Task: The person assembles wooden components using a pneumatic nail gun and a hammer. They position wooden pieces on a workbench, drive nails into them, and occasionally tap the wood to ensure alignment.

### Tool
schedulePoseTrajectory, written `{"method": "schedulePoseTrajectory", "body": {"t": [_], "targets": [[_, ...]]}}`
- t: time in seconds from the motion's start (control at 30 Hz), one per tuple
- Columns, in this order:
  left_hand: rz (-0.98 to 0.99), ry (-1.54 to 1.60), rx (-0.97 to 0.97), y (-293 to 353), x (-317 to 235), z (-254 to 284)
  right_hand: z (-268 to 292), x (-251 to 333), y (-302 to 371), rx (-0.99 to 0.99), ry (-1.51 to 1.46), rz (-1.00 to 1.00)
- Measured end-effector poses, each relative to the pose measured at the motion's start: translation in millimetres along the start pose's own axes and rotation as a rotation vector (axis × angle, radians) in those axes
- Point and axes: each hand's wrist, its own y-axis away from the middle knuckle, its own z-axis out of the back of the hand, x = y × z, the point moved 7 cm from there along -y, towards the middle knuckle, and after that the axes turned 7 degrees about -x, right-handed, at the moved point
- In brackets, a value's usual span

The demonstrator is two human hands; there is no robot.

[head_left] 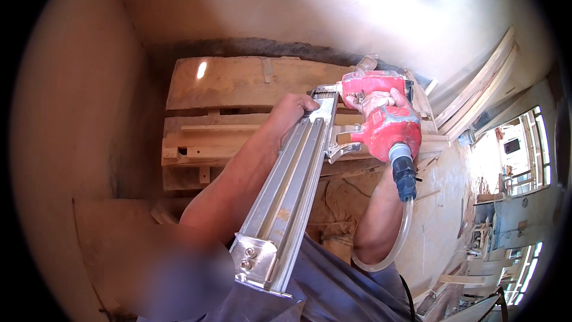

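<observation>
A red pneumatic nail gun is held across in front of me, tilted, its long silver magazine slanting down toward my lap. My right hand is wrapped round the red handle. Near the magazine's upper end, my left hand grips its side, with the thumb lying on top and the other fingers hidden. From the black fitting at the handle's base, a clear air hose curves down past my right forearm. Behind the tool lie wooden boards.
A narrower wooden strip lies on the boards. Long planks lean against the pale wall at the right. Farther right are window openings and cluttered wood pieces. A plain wall stands close on the left.
</observation>
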Motion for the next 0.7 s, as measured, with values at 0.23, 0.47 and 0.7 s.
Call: {"method": "schedulePoseTrajectory", "body": {"t": [0.23,0.47,0.7], "targets": [[-0.014,-0.132,-0.082,1.7,-0.2,3.3,1.2,-3.5,1.6,0.065,0.003,-0.145],[-0.139,-0.174,-0.059,-13.5,2.2,21.2,4.5,-1.8,-7.2,0.056,0.340,-0.044],[0.021,0.104,0.022,-8.6,26.5,10.9,-19.3,-11.1,-0.5,-0.108,0.403,-0.051]]}}
